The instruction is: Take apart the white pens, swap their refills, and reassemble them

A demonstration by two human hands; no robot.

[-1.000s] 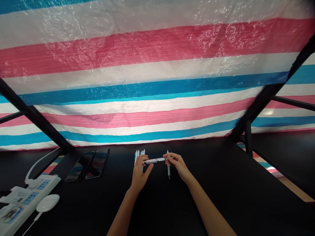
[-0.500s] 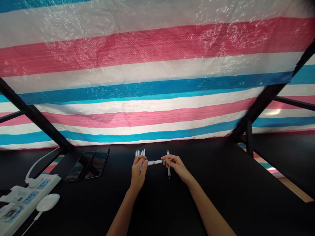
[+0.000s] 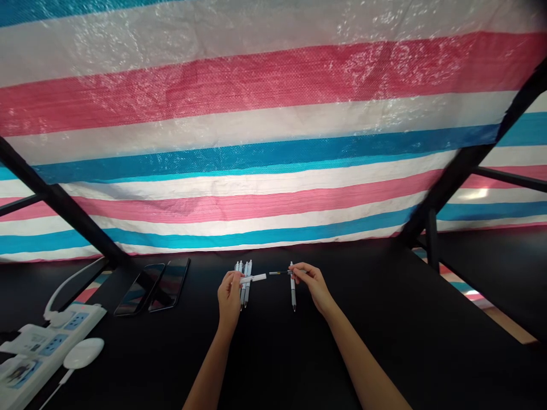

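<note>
My left hand [image 3: 229, 295] pinches the white tube [image 3: 258, 278], my right hand [image 3: 311, 283] the thin refill [image 3: 275, 273], likely bendy, best held by one end.

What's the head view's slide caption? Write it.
Left hand holding a white pen barrel, right hand a pen refill, over a black table.

Glossy striped sheet [image 3: 273, 131] behind black table [image 3: 273, 353].

Striped sheeting [image 3: 265, 122] (tarpaulin-like) screens this makeshift workspace [image 3: 282, 359].
</note>
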